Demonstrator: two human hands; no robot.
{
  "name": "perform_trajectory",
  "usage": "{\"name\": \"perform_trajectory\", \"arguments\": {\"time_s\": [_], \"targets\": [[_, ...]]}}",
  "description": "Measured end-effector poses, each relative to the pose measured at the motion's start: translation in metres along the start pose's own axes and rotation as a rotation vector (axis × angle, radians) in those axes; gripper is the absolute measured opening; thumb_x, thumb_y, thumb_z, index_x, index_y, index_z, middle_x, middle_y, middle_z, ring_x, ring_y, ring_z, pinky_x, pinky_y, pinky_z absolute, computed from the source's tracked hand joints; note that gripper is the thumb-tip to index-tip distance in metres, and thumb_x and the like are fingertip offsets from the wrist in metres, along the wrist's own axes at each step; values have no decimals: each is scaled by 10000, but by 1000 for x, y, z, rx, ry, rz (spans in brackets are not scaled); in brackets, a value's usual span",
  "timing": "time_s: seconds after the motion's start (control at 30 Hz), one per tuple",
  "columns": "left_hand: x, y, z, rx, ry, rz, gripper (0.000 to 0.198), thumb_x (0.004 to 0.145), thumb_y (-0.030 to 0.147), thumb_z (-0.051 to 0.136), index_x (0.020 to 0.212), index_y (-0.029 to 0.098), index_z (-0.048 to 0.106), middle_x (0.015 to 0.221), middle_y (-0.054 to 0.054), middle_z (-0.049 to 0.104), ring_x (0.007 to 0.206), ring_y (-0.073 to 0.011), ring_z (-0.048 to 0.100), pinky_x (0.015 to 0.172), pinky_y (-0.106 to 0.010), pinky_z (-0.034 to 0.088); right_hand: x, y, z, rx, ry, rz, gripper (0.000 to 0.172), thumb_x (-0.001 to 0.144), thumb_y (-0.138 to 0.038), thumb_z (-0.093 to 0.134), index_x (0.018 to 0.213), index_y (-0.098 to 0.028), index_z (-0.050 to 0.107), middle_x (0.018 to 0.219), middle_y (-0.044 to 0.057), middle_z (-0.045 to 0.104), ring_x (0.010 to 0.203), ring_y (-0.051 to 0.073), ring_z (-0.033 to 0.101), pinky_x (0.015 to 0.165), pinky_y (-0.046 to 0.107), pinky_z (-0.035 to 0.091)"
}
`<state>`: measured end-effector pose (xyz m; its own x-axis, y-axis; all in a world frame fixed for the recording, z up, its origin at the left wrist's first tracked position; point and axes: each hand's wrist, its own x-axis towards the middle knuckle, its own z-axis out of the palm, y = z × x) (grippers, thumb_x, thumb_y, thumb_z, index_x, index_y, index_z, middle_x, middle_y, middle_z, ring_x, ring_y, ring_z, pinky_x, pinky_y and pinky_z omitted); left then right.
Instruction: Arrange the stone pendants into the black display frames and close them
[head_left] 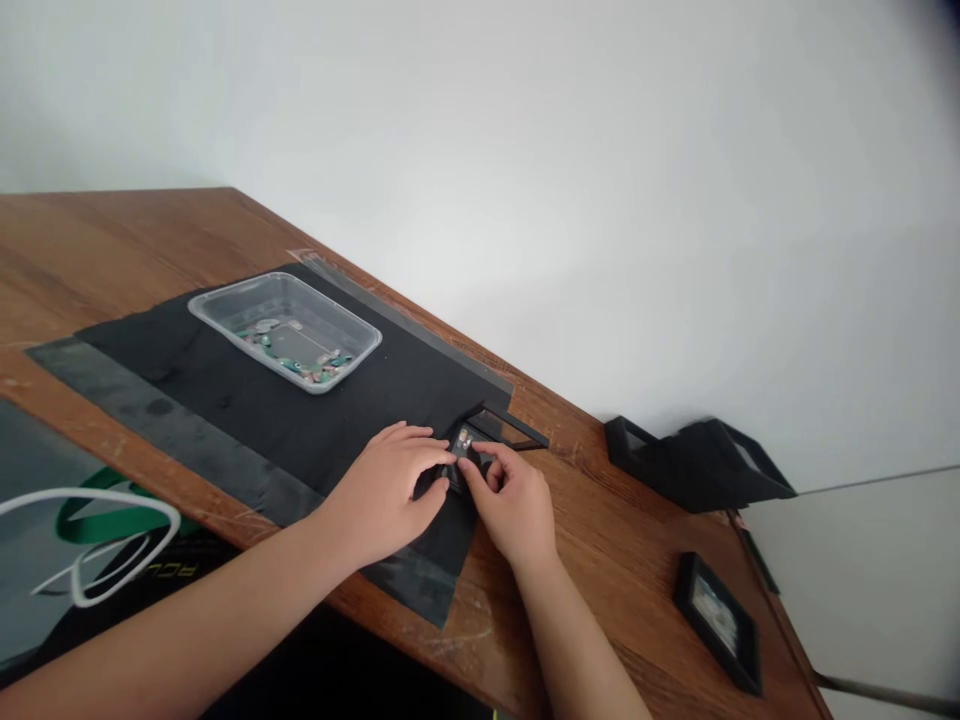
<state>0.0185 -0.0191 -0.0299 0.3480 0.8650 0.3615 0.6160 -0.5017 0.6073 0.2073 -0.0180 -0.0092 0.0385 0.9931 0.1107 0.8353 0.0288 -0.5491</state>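
A small black box (457, 470) with a clear-windowed lid (510, 428) standing open lies near the right end of a black mat (247, 385). A few tiny shiny pieces (464, 438) show inside it. My left hand (394, 485) grips the box's left side, its thumb in front and its fingers toward the back. Over the box, my right hand (517, 500) has its thumb and index finger close together in a pinch. Whatever lies between those fingertips is too small to make out. Both hands partly cover the box.
Left on the mat stands a clear plastic tub (360, 352) with many small green and pale pieces. Black frame-like boxes (697, 460) lean by the wall. A black picture frame (718, 620) lies at right. A white cable (169, 515) and green strap (112, 515) are lower left.
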Motion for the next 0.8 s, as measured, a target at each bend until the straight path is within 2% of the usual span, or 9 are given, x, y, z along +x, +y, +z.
{"name": "perform_trajectory", "arguments": {"time_s": [0.17,0.27,0.33,0.4,0.47,0.53,0.6,0.7,0.8], "targets": [[-10,17,-6,184,69,87,414,919,162,544,1320,130,640,1406,-149,634,1286,-346,580,1041,-542,495,-2,8,-1,144,-9,2,302,861,-473,686,1043,-238,736,575,-68,491,533,132,484,566,253,374],[-20,27,-23,152,148,140,400,947,170,520,1338,153,601,1361,-123,660,1199,-286,620,996,-464,522,-5,15,-2,317,-5,-1,391,875,-512,678,1134,-218,683,595,-75,459,541,128,457,545,246,372],[-23,27,-43,118,223,168,384,952,181,528,1332,173,589,1282,-97,702,1136,-244,647,988,-405,524,-8,18,-3,360,-11,3,412,890,-527,665,1156,-213,665,603,-74,445,546,128,447,542,245,374],[-21,20,-72,161,345,119,367,956,223,545,1319,209,596,1225,-68,730,1090,-233,670,985,-393,524,-10,18,-3,362,-11,-17,402,902,-531,649,1148,-214,670,615,-68,449,551,129,444,549,247,380],[-13,6,-106,282,485,-146,443,961,338,544,1387,216,567,1207,-74,740,1074,-279,683,945,-438,542,-12,17,-3,347,-22,-37,387,908,-540,636,1106,-213,690,619,-58,455,555,132,449,549,251,378],[2,-13,-139,388,439,-490,556,962,440,510,1464,204,516,1193,-91,743,1042,-332,687,868,-480,562,-13,15,-4,327,-33,-48,394,908,-556,626,1068,-206,710,617,-48,464,556,138,457,545,256,372],[19,-33,-164,446,314,-700,582,960,481,472,1464,194,528,1252,-94,723,1056,-361,680,848,-496,564,-12,14,-5,311,-44,-54,416,910,-573,612,1042,-197,731,616,-37,476,559,145,467,544,263,369],[43,-54,-175,516,54,-816,500,929,503,516,1330,238,656,1265,-90,721,1081,-355,682,841,-437,563,-8,16,-7,304,-66,-65,445,919,-588,589,1001,-186,763,622,-15,505,583,158,485,563,273,380],[57,-62,-161,565,-58,-771,431,890,506,571,1231,284,715,1296,-59,713,1155,-332,663,905,-397,542,-3,21,-8,304,-78,-71,463,917,-596,586,975,-177,775,622,-4,524,596,165,487,568,278,380]]}}
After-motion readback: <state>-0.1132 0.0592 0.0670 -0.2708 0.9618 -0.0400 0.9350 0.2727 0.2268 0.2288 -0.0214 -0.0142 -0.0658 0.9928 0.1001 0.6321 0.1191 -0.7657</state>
